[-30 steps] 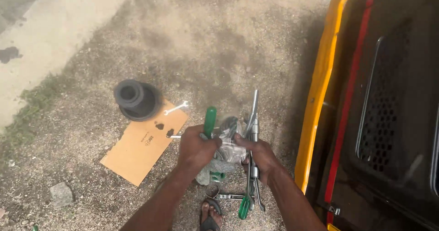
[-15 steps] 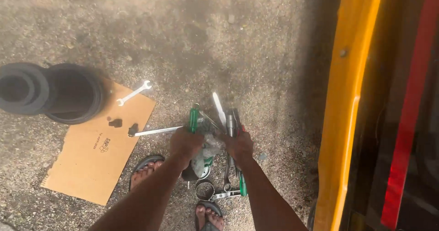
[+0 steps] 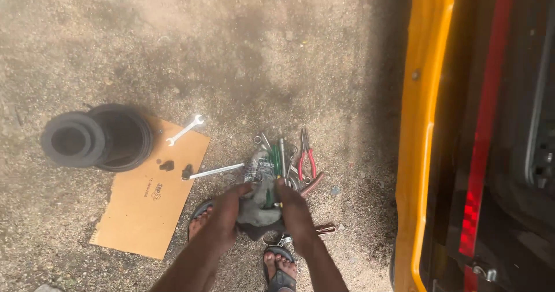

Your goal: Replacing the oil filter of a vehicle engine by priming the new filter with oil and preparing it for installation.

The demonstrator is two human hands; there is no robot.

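Both hands close on a crumpled grey rag [image 3: 258, 208], a soft, wrinkled cloth with a darker fold hanging below: the left hand [image 3: 226, 211] wraps its fingers around the rag's left side, and the right hand [image 3: 293, 208] grips its right side with fingers curled in. The rag is held above a loose heap of metal hand tools [image 3: 283, 159] on coarse, gritty concrete ground [image 3: 260, 55]; just beyond the rag lie slim steel spanners, green-handled drivers and a pair of red-handled pliers [image 3: 306, 156]. Left of the rag, a flat, tan sheet of cardboard [image 3: 147, 211] lies on the ground, with a long shiny socket wrench [image 3: 215, 171] across its near corner and a small open-ended spanner [image 3: 185, 129] at its far edge. Beyond the cardboard's left corner sits a round, ribbed black rubber boot [image 3: 95, 139]. Below the rag, sandalled feet [image 3: 280, 268] stand on the grit. Well right of the rag rises a smooth, glossy yellow vehicle panel [image 3: 419, 136].
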